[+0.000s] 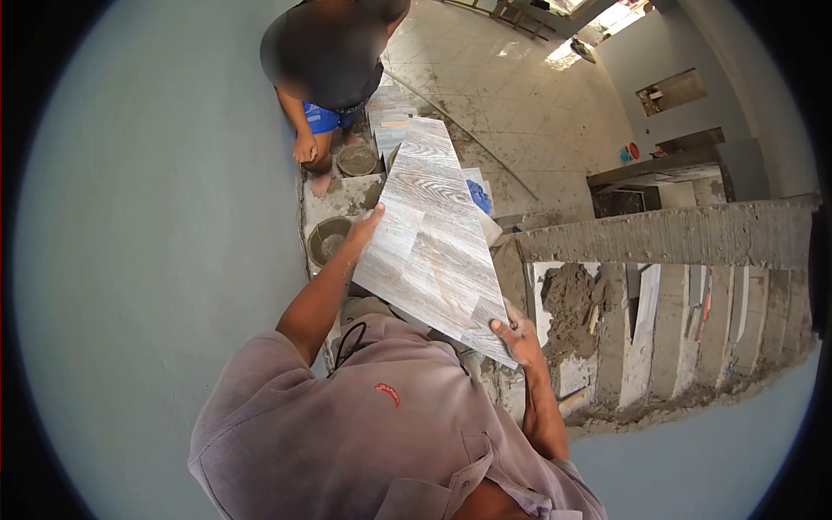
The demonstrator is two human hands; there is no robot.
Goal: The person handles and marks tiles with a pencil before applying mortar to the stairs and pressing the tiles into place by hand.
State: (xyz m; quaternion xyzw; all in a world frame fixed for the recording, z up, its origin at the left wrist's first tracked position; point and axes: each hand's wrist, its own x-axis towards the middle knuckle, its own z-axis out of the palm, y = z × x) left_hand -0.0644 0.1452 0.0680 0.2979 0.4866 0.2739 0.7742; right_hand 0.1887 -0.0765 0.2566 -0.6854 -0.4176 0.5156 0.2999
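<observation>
- Because the stairway (347, 195) is narrow and drops steeply beside the grey wall (147, 225), the long wood-grain tile (433, 243) is held lengthwise along the run of the steps, tilted with its far end pointing down toward the lower floor (511, 95).
- Tile sits in mid-air above the steps, touching no surface, carried between both hands; looks like a stack of a few planks, since an offset layer shows at the left edge, count unclear.
- Person in the grey shirt (381, 433) stands high on the stairs, both arms stretched forward and down, elbows slightly bent.
- Another person (334, 61) stands lower down on the steps, one hand hanging by the thigh, not touching the tile.
- Raw concrete stair edge (676, 234) to the right, with a mortar pile (572, 303) on an untiled step, well apart from the tile.
- Two mortar buckets (329, 238) on the lower steps, one nearer and one by the other person's feet, probably parked there to stay in reach.
- Left hand (366, 227) steadies the tile's left long edge about midway, fingers pressed on the rim, thumb on top.
- Right hand (518, 334) clamps the near corner, fingers closed on the tile, taking the weight from below.
</observation>
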